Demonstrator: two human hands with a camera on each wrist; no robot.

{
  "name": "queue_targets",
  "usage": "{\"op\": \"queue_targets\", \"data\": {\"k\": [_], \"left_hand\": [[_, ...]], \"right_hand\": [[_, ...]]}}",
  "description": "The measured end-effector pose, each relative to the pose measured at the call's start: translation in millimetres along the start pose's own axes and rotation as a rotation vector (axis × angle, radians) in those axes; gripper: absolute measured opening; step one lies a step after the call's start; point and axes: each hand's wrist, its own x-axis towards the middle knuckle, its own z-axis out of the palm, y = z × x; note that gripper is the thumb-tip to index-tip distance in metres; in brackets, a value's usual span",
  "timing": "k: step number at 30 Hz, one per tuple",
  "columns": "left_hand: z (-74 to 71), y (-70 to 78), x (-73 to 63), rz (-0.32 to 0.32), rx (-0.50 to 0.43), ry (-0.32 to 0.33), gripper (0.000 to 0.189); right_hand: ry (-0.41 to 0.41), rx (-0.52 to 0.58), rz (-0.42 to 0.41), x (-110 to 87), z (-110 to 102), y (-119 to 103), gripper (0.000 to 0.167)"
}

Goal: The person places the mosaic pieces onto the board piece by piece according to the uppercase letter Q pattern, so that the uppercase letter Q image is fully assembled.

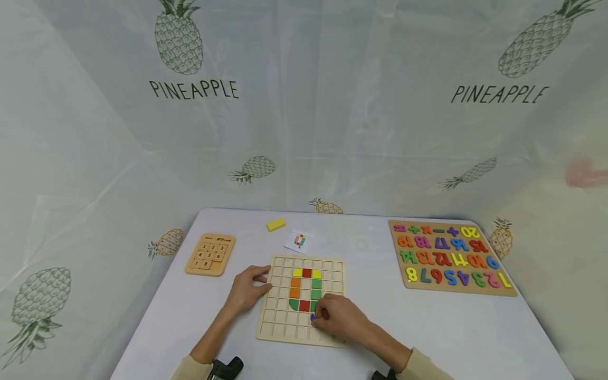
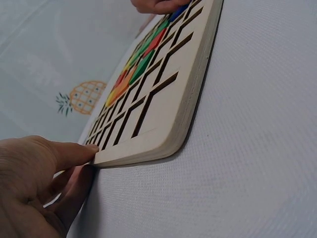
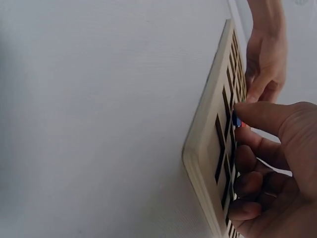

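Observation:
On the table lies a wooden grid board (image 1: 280, 330) with coloured tiles set in a ring: yellow corners, red (image 1: 304, 305), orange and green pieces. My left hand (image 1: 247, 289) rests at the board's left edge, thumb and forefinger spread along it; the left wrist view has a fingertip (image 2: 92, 148) on the rim. Over the lower right of the ring, my right hand (image 1: 343, 318) pinches a small blue tile (image 1: 313, 317) between thumb and forefinger. In the right wrist view this blue tile (image 3: 236, 119) is close over the grid, partly hidden by the fingers, the other fingers curled beside it.
A card (image 1: 300, 240) with a ring pattern lies behind the board, beside a yellow block (image 1: 276, 225). To the left is a wooden number-tile puzzle (image 1: 210, 255). A colourful number board (image 1: 451, 258) lies at the right. A pineapple-print curtain (image 1: 332, 132) hangs behind the table.

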Motion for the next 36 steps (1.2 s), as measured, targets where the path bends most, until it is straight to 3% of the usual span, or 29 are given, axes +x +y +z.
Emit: {"op": "queue_targets", "data": {"k": [21,29,36], "left_hand": [[-1.0,-1.0,1.4,-0.022,0.000,0.011,0.052],[0.3,-1.7,1.6,0.011,-0.005,0.010,0.052],[-0.5,0.2,2.8,-0.019,0.004,0.007,0.052]], "right_hand": [[0.000,0.002,0.013,2.3,4.5,-5.8,0.027],[-0.010,0.002,0.034,2.0,4.3,-4.4,0.027],[0.020,0.053,0.020,1.3,-2.9,0.8,0.026]]}}
